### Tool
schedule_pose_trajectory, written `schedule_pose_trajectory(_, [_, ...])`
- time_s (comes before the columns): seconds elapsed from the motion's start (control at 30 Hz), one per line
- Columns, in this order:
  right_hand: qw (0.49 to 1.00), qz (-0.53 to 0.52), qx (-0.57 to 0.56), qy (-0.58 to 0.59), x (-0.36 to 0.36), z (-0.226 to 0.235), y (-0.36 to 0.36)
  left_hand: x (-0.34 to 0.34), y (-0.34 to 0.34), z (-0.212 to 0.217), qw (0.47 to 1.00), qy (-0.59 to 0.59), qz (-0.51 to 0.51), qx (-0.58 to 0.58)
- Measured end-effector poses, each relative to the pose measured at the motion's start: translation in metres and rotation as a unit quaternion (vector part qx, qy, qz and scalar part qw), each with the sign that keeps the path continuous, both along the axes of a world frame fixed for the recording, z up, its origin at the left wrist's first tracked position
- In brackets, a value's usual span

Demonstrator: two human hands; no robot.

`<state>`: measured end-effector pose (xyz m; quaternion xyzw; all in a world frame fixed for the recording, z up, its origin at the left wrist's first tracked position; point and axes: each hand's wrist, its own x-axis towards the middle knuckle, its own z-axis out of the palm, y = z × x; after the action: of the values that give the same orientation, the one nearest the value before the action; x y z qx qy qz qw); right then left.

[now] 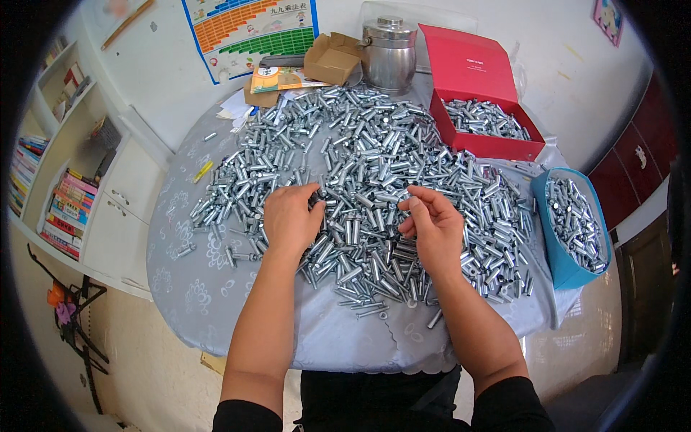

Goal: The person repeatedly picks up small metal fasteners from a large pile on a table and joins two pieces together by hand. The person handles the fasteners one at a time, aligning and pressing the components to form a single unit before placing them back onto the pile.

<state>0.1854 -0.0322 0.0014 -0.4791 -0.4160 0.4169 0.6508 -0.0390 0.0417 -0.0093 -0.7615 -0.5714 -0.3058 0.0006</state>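
Observation:
A wide heap of silvery metal expansion bolts with sleeves (381, 155) covers the middle of the table. Over the heap's left side, my left hand (291, 218) reaches in with bent fingers. Its thumb and index finger stand apart beside some bolts, and the other fingers are mostly hidden behind the hand. To the right, my right hand (436, 229) hovers over the bolts, palm turned inward. Its index finger points left above the thumb, the remaining fingers are loosely curled, and no bolt shows clearly between them.
An open red box (497, 146) at the back right and a blue fabric bin (558, 248) at the right edge hold more bolts. Behind the heap stand a steel canister (389, 57) and a small cardboard box (332, 59). A yellow pen-like object (203, 171) lies on the grey tablecloth (194, 252).

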Motion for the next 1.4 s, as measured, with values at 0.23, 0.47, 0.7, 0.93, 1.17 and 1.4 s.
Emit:
schedule_pose_trajectory(0.23, [1.0,-0.008,-0.008,-0.016,0.0,0.002,-0.001,-0.001,-0.007,0.007,0.999,0.007,0.032,0.014])
schedule_pose_trajectory(0.47, [1.0,-0.004,-0.006,-0.015,0.001,0.002,-0.001,-0.003,-0.014,0.009,0.982,-0.184,0.042,-0.022])
schedule_pose_trajectory(0.7, [1.0,0.012,-0.006,-0.019,0.0,0.001,0.0,0.011,-0.028,0.019,0.882,-0.44,-0.104,-0.132])
schedule_pose_trajectory(0.93, [0.989,0.1,-0.013,-0.108,-0.002,0.007,-0.008,0.041,-0.051,0.025,0.777,-0.525,-0.252,-0.241])
schedule_pose_trajectory(1.17, [0.989,0.119,-0.071,-0.057,-0.001,0.01,-0.008,0.042,-0.05,0.016,0.806,-0.484,-0.225,-0.256])
schedule_pose_trajectory(1.4, [0.993,0.096,0.042,-0.046,-0.006,-0.001,-0.004,0.037,-0.042,0.012,0.784,-0.504,-0.23,-0.281])
